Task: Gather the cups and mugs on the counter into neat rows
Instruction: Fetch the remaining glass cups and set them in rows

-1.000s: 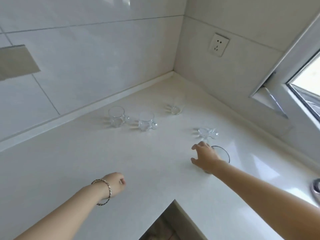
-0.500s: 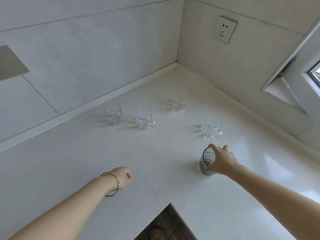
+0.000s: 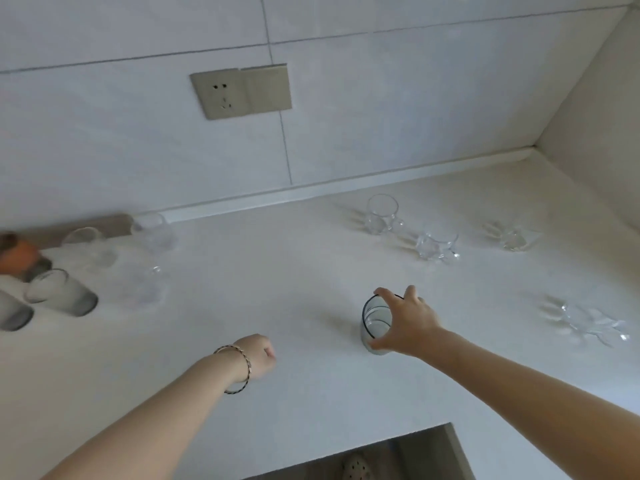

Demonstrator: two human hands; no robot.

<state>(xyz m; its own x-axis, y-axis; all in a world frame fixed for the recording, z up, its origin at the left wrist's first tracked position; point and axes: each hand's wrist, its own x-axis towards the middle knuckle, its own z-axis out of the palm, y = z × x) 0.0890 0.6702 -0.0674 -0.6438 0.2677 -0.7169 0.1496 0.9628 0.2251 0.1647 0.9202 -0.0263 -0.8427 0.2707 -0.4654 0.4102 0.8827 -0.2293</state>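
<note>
My right hand (image 3: 407, 323) grips a frosted tumbler with a dark rim (image 3: 374, 322) at the middle of the white counter (image 3: 294, 299). My left hand (image 3: 258, 356), closed in a fist with a bracelet on the wrist, hovers to its left and holds nothing. Small clear glass mugs stand toward the right: one near the wall (image 3: 381, 214), one beside it (image 3: 437, 247), one further right (image 3: 510, 237) and one at the right edge (image 3: 585, 322). At the left stand several more glasses, among them a frosted tumbler (image 3: 60, 292) and a clear cup (image 3: 154, 232).
A tiled wall with a socket plate (image 3: 240, 90) runs behind the counter; a side wall closes the far right corner. An orange object (image 3: 17, 256) sits at the far left. The counter's front edge has a notch (image 3: 363, 455) with floor below.
The view has swung left, bringing the left group of glasses into sight. My right hand has carried the dark-rimmed tumbler leftward, away from the mug at the right edge. My left fist has hardly moved.
</note>
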